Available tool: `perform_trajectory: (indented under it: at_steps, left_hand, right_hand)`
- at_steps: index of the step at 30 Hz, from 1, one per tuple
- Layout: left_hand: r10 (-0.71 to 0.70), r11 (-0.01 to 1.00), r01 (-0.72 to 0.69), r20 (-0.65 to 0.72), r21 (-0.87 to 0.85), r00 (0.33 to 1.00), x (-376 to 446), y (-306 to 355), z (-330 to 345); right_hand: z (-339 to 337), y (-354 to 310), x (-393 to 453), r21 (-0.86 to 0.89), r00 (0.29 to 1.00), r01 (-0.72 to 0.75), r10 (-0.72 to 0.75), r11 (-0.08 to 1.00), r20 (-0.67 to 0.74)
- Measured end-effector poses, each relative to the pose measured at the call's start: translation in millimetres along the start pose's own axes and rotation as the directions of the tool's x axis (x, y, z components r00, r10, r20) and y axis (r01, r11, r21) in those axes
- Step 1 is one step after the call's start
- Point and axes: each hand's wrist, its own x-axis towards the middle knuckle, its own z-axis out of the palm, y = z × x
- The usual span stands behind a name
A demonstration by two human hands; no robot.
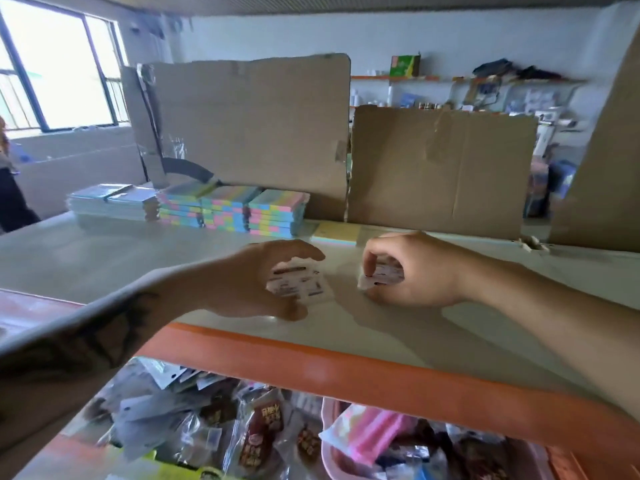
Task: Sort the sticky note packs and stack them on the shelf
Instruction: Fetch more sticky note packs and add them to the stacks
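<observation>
Head view shows each hand gripping a small white-labelled pack low over the pale shelf (104,258). The left hand (263,278) curls fingers and thumb round one pack (298,280), its printed face turned up, probably so the label can be read for sorting. Just right of it, the right hand (415,271) pinches a second pack (382,273) from above with bent fingers, the pack touching or nearly touching the shelf; which one cannot be told. Whether these are sticky notes is too blurred to confirm.

Behind the left hand, at the back of the shelf, stand pastel striped sticky note stacks (235,211) in neat side-by-side piles, with pale blue packs (110,202) stacked to their left, so like kinds appear grouped. A yellow pad (334,232) lies flat just beyond the two hands. Cardboard sheets (256,126) stand upright behind the stacks, seemingly as a backstop. Below the orange shelf edge (311,368), loose bagged goods (214,427) lie jumbled.
</observation>
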Motion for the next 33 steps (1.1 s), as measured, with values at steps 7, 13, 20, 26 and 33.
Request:
perform_trajectory:
  at_steps: [7,13,20,26,33]
  left_hand:
    - [0.037,0.999,-0.035,-0.103,0.029,0.994,-10.0,-32.8,-3.9]
    - [0.037,0.873,-0.13,-0.203,-0.47,0.979,-3.8,-32.9,-3.7]
    - [0.073,0.826,-0.184,-0.224,-0.533,0.972,-9.3,-28.6,2.5]
    - [0.006,0.65,-0.195,-0.251,-0.735,0.968,-8.6,-33.7,-2.4]
    - [-0.017,0.675,-0.225,-0.32,-0.702,0.947,-3.3,-23.1,-0.1]
  right_hand:
    - [-0.9,-43.1,28.3,0.069,0.992,0.122,-0.119,0.99,-0.039]
    - [25.3,-47.3,26.5,0.187,0.957,0.218,-0.172,0.958,-0.234]
    - [29.1,-48.8,29.9,0.557,0.962,0.149,0.01,0.817,-0.272]
    - [24.9,-57.1,24.8,0.793,0.972,0.182,0.015,0.582,-0.234]
    - [27.7,-52.3,25.6,0.794,0.982,0.131,0.03,0.594,-0.185]
